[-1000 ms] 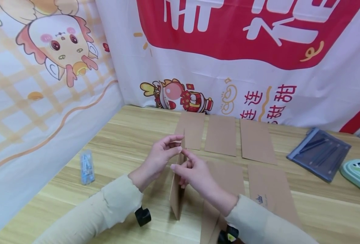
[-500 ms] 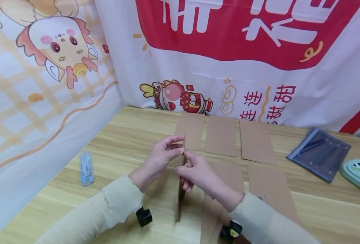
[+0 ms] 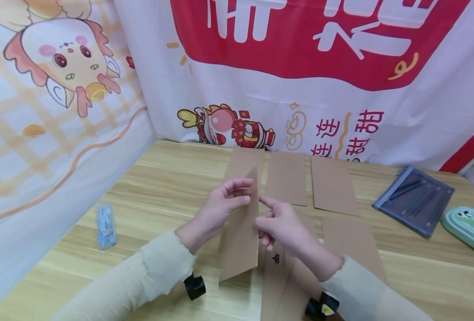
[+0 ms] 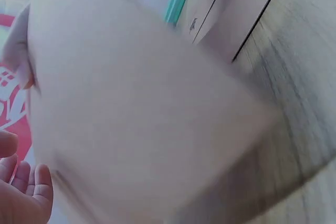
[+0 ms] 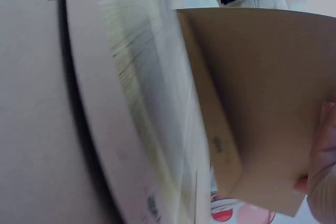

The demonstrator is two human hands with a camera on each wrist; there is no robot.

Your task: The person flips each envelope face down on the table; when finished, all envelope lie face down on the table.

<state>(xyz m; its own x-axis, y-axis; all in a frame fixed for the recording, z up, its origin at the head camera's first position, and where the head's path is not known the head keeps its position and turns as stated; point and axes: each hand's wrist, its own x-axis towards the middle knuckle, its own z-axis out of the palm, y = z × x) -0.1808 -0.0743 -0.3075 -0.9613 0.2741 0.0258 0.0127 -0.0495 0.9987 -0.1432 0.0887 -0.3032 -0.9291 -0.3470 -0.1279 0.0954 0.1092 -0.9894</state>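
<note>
A thin folded brown kraft-paper card point(image 3: 241, 240) stands on edge between my hands, its plain left face showing in the head view. My right hand point(image 3: 286, 229) grips its right edge; the right wrist view shows the inner side of the same card point(image 5: 273, 87), with a narrow strip along one edge. My left hand point(image 3: 216, 209) stays by the upper left face, fingers loosely bent and fingertips close to the card. In the left wrist view the left hand point(image 4: 23, 195) appears beside the card's edge, not wrapped round it. Exact contact is unclear.
Several flat brown kraft pieces lie nearby, including one at the back point(image 3: 286, 178) and one at right point(image 3: 353, 245). A clear case with blue contents point(image 3: 106, 226) lies left. A blue mesh pouch point(image 3: 415, 200) and green pencil case point(image 3: 471, 229) lie right.
The card, seen edge-on before, has turned so its left face shows. My right hand has moved rightward with its edge. My left thumb and fingertips, earlier at that edge, are now beside the face.
</note>
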